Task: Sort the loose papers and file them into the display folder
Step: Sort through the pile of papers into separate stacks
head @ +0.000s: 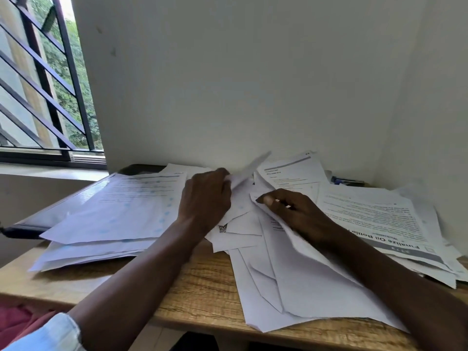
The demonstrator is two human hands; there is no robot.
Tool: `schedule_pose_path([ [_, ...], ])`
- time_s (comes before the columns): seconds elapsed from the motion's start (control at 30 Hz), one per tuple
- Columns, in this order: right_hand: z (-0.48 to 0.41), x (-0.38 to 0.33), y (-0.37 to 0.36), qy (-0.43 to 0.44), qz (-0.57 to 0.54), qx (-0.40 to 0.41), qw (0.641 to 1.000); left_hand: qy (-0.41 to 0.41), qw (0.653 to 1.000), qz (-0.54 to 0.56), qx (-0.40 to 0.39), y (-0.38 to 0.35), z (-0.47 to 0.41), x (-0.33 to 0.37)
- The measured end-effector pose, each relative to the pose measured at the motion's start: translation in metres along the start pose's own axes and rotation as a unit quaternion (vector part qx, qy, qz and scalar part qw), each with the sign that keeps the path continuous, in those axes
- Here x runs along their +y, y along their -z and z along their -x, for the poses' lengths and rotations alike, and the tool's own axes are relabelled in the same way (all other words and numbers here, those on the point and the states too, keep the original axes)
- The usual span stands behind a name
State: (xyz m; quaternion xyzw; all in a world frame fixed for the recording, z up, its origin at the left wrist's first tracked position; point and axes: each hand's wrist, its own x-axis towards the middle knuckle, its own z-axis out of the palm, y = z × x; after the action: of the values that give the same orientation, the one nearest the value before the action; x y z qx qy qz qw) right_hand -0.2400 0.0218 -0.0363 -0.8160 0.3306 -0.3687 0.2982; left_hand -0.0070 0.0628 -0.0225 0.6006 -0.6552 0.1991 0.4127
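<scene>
Your left hand point(205, 198) pinches a raised sheet point(249, 169); right hand point(297, 211) fingers grip a crumpled page point(304, 274). Peel one at a time.

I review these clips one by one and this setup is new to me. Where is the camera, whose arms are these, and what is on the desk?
There is no machine: a person wears one wide-angle camera on the head, looking down at their own bare hands. The left hand grips a lifted sheet, which is blurred. The right hand pinches the edge of a creased sheet. The wooden desk is strewn with loose papers; some lie on the display folder at the left.
</scene>
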Motion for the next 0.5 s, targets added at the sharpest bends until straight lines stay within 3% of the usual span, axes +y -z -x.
schedule_pose_path([
  [0.07,-0.007,-0.002,0.0,-0.071,-0.149,0.003,0.986,-0.097,0.994,0.055,0.015,0.004,0.006,0.009],
  [0.17,-0.014,0.001,0.005,-0.104,-0.278,0.025,0.955,-0.225,0.954,0.059,-0.187,0.001,0.02,0.027],
  [0.23,-0.011,0.003,0.008,-0.119,-0.284,0.044,0.95,-0.245,0.937,0.07,-0.241,-0.004,0.023,0.033],
  [0.5,-0.012,0.008,0.011,-0.146,-0.306,0.073,0.938,-0.178,0.964,0.139,-0.137,-0.012,0.023,0.02],
])
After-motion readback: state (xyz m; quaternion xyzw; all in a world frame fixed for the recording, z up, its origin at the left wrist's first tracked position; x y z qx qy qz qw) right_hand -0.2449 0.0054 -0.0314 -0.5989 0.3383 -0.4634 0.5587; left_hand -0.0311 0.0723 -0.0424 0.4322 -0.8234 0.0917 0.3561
